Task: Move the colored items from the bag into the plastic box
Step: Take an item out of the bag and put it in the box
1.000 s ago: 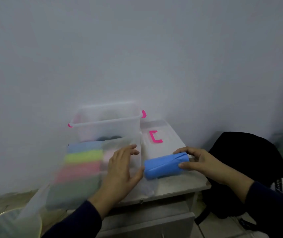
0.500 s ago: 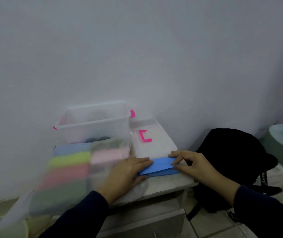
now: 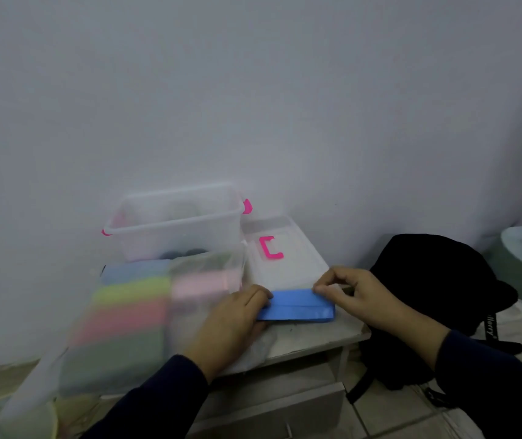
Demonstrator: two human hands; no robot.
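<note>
clear plastic box (image 3: 177, 221), glossy blue item (image 3: 297, 307)

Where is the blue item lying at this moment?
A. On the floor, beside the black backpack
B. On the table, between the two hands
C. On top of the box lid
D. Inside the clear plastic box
B: the blue item lies flat on the table, with the left hand at one end and the right hand at the other.

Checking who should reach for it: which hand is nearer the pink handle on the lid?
Right. The right hand sits just below and right of the handle; the left hand lies lower, farther away.
</note>
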